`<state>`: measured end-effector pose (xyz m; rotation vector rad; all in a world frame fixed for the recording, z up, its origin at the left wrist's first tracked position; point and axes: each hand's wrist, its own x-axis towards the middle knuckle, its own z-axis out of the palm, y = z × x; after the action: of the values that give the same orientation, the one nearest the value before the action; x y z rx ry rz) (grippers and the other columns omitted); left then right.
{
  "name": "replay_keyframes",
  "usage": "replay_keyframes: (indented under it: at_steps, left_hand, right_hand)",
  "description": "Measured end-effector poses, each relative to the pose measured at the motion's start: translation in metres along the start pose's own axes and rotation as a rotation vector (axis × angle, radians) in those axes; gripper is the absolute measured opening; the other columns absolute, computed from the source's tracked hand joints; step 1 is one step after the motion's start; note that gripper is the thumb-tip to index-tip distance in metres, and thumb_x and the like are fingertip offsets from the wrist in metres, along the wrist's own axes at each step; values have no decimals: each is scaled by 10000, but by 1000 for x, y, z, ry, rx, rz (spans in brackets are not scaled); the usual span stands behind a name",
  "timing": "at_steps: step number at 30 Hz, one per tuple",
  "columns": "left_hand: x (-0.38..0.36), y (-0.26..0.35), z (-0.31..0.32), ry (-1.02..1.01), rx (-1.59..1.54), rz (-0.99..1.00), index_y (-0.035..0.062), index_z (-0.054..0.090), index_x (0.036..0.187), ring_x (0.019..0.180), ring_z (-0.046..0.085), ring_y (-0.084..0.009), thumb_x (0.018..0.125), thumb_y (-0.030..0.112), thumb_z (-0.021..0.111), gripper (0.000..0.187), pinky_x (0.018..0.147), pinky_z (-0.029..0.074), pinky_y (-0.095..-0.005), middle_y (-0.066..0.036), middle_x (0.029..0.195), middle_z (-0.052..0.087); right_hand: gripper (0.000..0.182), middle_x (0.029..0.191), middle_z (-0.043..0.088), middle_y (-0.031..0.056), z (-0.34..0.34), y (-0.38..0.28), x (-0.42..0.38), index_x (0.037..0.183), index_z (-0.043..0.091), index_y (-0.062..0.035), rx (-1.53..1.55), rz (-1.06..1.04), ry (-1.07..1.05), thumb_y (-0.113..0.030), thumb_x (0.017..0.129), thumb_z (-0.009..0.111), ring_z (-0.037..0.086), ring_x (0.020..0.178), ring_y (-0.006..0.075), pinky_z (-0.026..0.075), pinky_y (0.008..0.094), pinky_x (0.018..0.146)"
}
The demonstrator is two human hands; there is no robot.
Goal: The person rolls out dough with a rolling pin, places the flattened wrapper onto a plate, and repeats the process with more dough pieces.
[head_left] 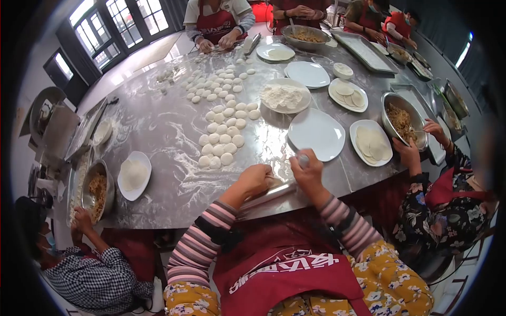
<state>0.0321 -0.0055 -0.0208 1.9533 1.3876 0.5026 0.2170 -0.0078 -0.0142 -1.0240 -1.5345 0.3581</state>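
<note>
Head view, dough discs (pixel 225 139), flour bowl (pixel 285 110), plate (pixel 317 135)

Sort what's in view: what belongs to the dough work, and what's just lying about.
Likely part of the work:
pale rod in the right hand
dough rounds
flour
flat dough sheets

Apparently just lying about:
large metal tray
red background object

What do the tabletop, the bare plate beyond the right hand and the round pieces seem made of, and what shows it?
Tabletop: probably stainless steel, semi-gloss; grey with bright reflections.
Bare plate: glazed ceramic or plastic; white, smooth, shiny.
Round pieces: likely dough, matte; pale, soft-edged, amid white powder.
</note>
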Motion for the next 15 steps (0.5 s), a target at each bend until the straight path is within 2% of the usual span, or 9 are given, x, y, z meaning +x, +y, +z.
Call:
replay_keyframes:
  at_steps: [1,2,4,6,8,10,12,13,15]
  left_hand:
    - [-4,-6,-1,-8,-24,0,-12,583,834,685,579,-268,772,122,587,147,643,450,-355,-181,745,606]
    - [-9,-7,-5,-19,-42,-1,-13,580,827,682,579,-250,758,101,589,134,640,450,-349,-177,742,605]
    - [-14,-10,-6,-32,-91,-68,-20,573,840,687,578,-226,748,78,588,134,630,446,-345,-164,738,605]
    - [-18,-12,2,-8,-123,14,-24,571,851,693,584,-249,755,103,600,161,630,444,-360,-173,742,607]
    - [-14,3,1,12,-72,3,-22,571,851,694,585,-263,760,117,605,170,632,445,-365,-180,745,607]
    - [-10,11,-1,49,-30,-5,-19,572,851,695,586,-276,764,131,610,178,635,446,-371,-187,748,608]
    - [-10,8,-4,-33,-16,-29,-13,571,859,689,583,-295,774,150,612,188,636,445,-381,-194,753,608]
    - [-12,7,-7,-60,3,-21,10,584,829,789,591,-368,756,138,556,150,696,451,-418,-208,760,608]
    - [-16,-11,-3,-12,-62,-17,9,586,819,793,592,-368,758,139,556,147,703,453,-416,-207,761,609]
  right_hand:
    - [232,668,554,126,-10,-4,-13,851,515,-47,-22,4,14,-21,716,702,561,507,277,454,346,490]
    - [217,652,547,121,-21,-9,-25,834,517,-39,-123,-89,-18,-16,718,699,566,505,254,448,337,477]
    - [201,622,529,113,-25,-16,-36,815,517,-35,-22,62,22,-18,725,695,567,506,232,441,331,468]
    - [189,600,523,116,-14,-20,-15,805,515,-36,-97,-7,64,-19,729,687,552,486,241,432,332,459]
    - [180,600,526,124,10,0,5,818,514,-43,-63,-23,74,-27,735,673,541,490,266,431,339,476]
    - [188,600,528,122,19,3,16,822,513,-46,-33,45,21,-30,731,677,554,500,272,435,342,481]
    - [187,598,527,119,9,-1,7,821,514,-46,-26,20,32,-29,731,677,552,490,268,433,340,473]
    - [187,596,527,116,0,-4,-2,821,515,-45,-19,5,37,-27,731,678,550,480,264,430,337,465]
    - [183,586,518,111,-21,-16,-26,823,516,-42,-120,-79,48,-15,735,673,545,467,244,428,333,453]
